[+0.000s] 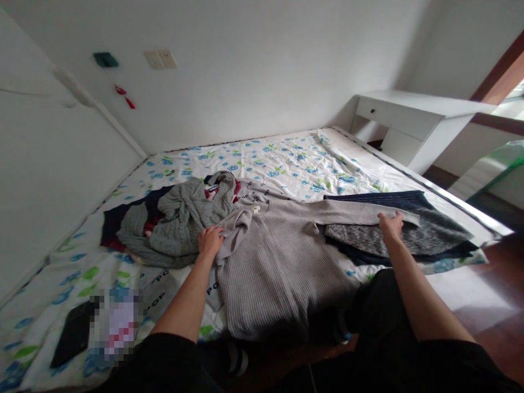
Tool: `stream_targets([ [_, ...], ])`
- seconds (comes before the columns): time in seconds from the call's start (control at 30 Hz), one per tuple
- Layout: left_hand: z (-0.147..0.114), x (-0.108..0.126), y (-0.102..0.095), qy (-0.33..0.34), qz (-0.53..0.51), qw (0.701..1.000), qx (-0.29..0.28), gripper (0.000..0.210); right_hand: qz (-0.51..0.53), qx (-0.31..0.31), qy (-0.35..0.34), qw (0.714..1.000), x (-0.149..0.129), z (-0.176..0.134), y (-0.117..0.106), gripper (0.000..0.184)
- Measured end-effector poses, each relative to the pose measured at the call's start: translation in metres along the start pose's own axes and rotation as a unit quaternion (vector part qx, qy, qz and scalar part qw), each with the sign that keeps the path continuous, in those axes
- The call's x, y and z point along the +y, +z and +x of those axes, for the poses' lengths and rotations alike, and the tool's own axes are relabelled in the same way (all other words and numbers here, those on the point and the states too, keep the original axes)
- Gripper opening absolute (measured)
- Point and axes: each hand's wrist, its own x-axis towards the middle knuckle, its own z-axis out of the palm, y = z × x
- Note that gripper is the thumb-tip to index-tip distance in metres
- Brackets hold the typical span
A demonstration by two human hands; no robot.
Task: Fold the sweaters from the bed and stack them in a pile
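Centre of the frame, and here's the grey ribbed sweater (286, 262), spread out between the two hands, its body running down toward the lower edge. The left hand (210, 240) is on it at centre left, fingers resting over the bunched cloth by the shoulder; whether they grip, I can't tell. Out to the right, the right hand (391, 225) is on the long sleeve (352, 212), just short of its end, thumb and fingers bent against the knit; a firm pinch or a mere touch, again I can't tell.

That sleeve stretches across the folded clothes (434, 232) at right, while a cable-knit (184, 218) lies heaped just beyond the left hand.

Now the writing! A pale label (256, 209) sits at the sweater's neck, too small to read. The lettered cloth (158, 289), lower left of centre and partly under the sweater, shows dark capitals: "POP" reads clearly, other letters break off in the folds. Far lower left, beside a black flat object (72, 334), a pixelated patch (117, 325) hides whatever is there.
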Motion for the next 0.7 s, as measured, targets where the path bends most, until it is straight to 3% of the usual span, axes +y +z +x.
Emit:
stream_targets([
  [0.07, 0.008, 0.012, -0.008, -0.012, 0.002, 1.000, -0.017, 0.026, 0.036, -0.018, 0.023, 0.999, -0.012, -0.018, -0.001, 0.088],
  [0.13, 0.014, 0.037, -0.021, -0.050, -0.018, 0.998, -0.021, 0.025, 0.090, -0.087, 0.008, 0.992, -0.023, -0.042, 0.001, 0.082],
  [0.2, 0.013, 0.075, -0.036, -0.096, -0.069, 0.993, 0.021, 0.030, 0.143, -0.210, -0.007, 0.967, -0.032, -0.072, 0.007, 0.069],
  [0.27, 0.001, 0.125, -0.050, -0.103, -0.152, 0.980, 0.081, 0.035, 0.193, -0.356, 0.018, 0.914, -0.041, -0.105, 0.018, 0.058],
  [0.3, -0.010, 0.152, -0.054, -0.073, -0.213, 0.971, 0.077, 0.036, 0.211, -0.424, 0.049, 0.879, -0.046, -0.123, 0.024, 0.056],
  [0.37, -0.039, 0.204, -0.056, 0.055, -0.351, 0.935, -0.008, 0.041, 0.233, -0.533, 0.129, 0.803, -0.052, -0.158, 0.038, 0.057],
  [0.43, -0.072, 0.242, -0.051, 0.217, -0.436, 0.866, -0.114, 0.050, 0.233, -0.600, 0.202, 0.738, -0.054, -0.189, 0.051, 0.063],
  [0.47, -0.087, 0.253, -0.046, 0.269, -0.450, 0.839, -0.145, 0.056, 0.227, -0.615, 0.230, 0.720, -0.053, -0.202, 0.056, 0.066],
  [0.53, -0.107, 0.256, -0.034, 0.317, -0.440, 0.824, -0.166, 0.057, 0.216, -0.613, 0.269, 0.711, -0.048, -0.221, 0.065, 0.068],
  [0.6, -0.114, 0.235, -0.023, 0.297, -0.404, 0.853, -0.143, 0.049, 0.219, -0.591, 0.287, 0.721, -0.042, -0.233, 0.071, 0.062],
  [0.7, -0.108, 0.181, -0.008, 0.228, -0.323, 0.915, -0.086, 0.054, 0.230, -0.552, 0.257, 0.759, -0.035, -0.241, 0.080, 0.045],
])
